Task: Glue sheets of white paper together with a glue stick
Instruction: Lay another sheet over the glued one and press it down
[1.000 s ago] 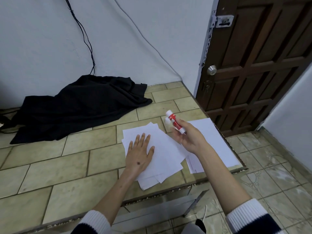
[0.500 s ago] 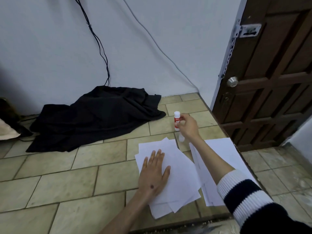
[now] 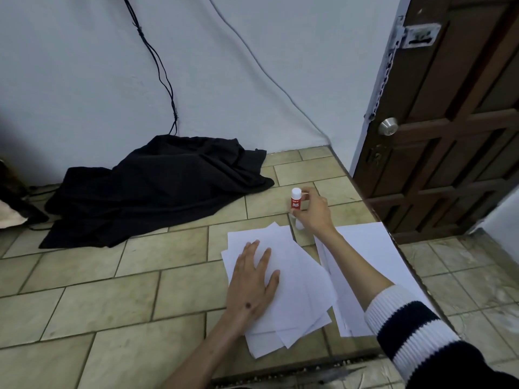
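While our left hand (image 3: 254, 279) lies flat, fingers straight, on the fanned pile of white paper sheets (image 3: 295, 287), our right hand (image 3: 313, 210) has carried the small red-and-white glue stick (image 3: 295, 200) from above the pile out to the beige tiled ledge (image 3: 140, 276), pinching it upright there. We judge gluing paused. No containers show.

You have two paper piles (image 3: 295, 279) (image 3: 365, 248), one glue stick (image 3: 296, 202), one black cloth (image 3: 157, 186), two hands (image 3: 252, 282) (image 3: 313, 211).
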